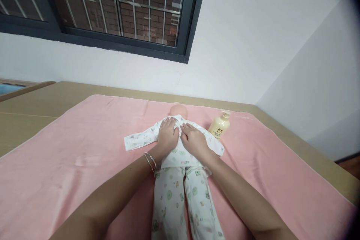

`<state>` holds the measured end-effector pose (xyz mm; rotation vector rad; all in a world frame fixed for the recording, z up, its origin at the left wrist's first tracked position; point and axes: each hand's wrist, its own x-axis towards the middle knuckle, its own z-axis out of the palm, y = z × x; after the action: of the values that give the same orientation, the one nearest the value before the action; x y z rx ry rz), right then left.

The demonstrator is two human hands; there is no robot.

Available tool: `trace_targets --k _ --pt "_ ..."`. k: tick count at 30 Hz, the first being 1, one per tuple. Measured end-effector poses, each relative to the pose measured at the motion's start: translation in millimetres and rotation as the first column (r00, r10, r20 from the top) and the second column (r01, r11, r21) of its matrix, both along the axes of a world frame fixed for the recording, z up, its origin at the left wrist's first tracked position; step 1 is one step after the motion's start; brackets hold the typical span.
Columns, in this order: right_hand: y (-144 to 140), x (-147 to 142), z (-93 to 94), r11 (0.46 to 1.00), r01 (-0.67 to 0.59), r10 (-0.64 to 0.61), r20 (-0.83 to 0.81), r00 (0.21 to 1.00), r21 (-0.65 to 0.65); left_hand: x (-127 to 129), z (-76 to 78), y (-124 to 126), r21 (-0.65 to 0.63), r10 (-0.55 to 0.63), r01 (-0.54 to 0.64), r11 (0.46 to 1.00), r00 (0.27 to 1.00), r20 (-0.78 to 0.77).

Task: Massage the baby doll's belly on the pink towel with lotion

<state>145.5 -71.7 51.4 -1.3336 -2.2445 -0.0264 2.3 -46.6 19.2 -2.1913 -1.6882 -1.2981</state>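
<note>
My left hand (168, 134) and right hand (194, 140) lie flat, fingers (171, 122) spread, on the doll (177, 150) under my palms, its head at twelve o'clock. A cream bottle (219, 126) stands at two o'clock on the pink towel (70, 157).

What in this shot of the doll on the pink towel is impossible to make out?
Head view, the only one:
- Baby doll in white printed pyjamas: chest hidden under left hand and right hand; feet cut off by bottom edge.
- Cream pump bottle: label print too small to read.
- Right corners: darkened by lens rim.
</note>
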Motion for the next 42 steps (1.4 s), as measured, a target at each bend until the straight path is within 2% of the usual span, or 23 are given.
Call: trace_targets --k 4,7,12,18,22,26,30,36,42 --pt "21 9 -5.2 0.994 -0.108 0.106 -0.126 0.986 -0.013 1 6.2 -5 0.05 -0.085 0.088 0.995 0.995 -0.057" --pt "33 13 -8.0 0.984 -0.177 0.173 -0.199 0.965 -0.003 3 9.9 -11 0.072 -0.096 0.101 0.992 0.993 -0.064" --pt "35 13 -11.5 0.988 -0.156 0.152 -0.191 0.97 -0.006 6 11.0 -15 0.073 -0.067 0.068 0.995 0.997 -0.023" --pt "10 5 -4.6 0.998 -0.056 0.058 -0.139 0.989 0.023 2 5.7 -6 -0.031 0.02 -0.02 0.999 1.0 0.02" --pt "-5 -1 2.8 1.0 0.02 -0.018 -0.146 0.989 0.012 0 3.7 0 -0.097 0.009 -0.006 0.995 1.0 0.026" --pt "-7 -2 3.4 0.999 0.045 -0.042 -0.152 0.987 0.015 -1 4.0 2 -0.11 -0.018 0.019 0.994 1.0 0.01" --pt "5 3 -4.3 1.0 0.01 -0.01 -0.193 0.981 0.0 0 5.0 -1 -0.076 -0.035 0.035 0.997 0.999 -0.006" --pt "27 13 -18.0 0.993 -0.091 0.073 -0.209 0.975 -0.079 2 4.5 -3 -0.055 -0.022 0.025 0.998 0.998 0.054" --pt "27 15 -21.9 0.993 -0.099 0.079 -0.244 0.967 -0.071 2 3.6 -2 -0.041 -0.022 0.025 0.999 0.997 0.073"
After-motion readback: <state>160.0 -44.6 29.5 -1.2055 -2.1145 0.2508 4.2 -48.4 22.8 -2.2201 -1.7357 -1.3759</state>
